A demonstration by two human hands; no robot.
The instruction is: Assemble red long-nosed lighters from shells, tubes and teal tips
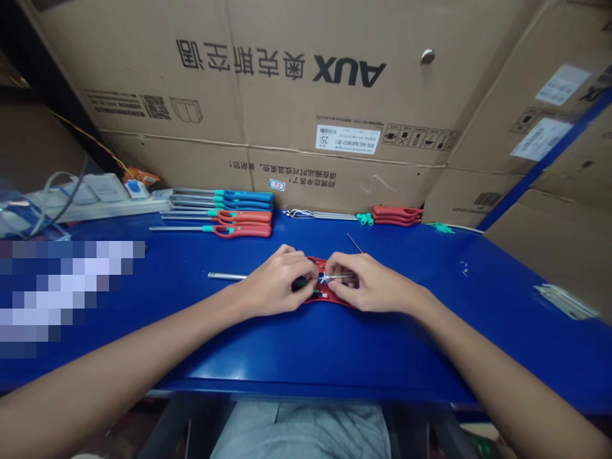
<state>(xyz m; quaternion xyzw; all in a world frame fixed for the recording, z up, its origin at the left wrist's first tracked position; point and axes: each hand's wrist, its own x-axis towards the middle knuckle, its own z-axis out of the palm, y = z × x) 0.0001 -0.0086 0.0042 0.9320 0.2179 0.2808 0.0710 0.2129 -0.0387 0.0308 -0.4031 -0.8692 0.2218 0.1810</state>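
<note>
A red lighter handle shell [327,293] lies open on the blue table [306,357], with a metal tube [227,276] running out to the left from under my left hand. My left hand [277,280] is closed, its fingers pinching the left end of the shell. My right hand [368,280] is closed too, pinching a small clear and metal part [335,277] set in the shell. Both hands touch the shell and nearly meet over it.
Finished long lighters with red and blue handles [239,213] lie in a row at the back left. More red handles with green tips [394,215] lie at the back right. A thin wire [354,243] lies behind my right hand. Cardboard boxes [306,95] wall the back.
</note>
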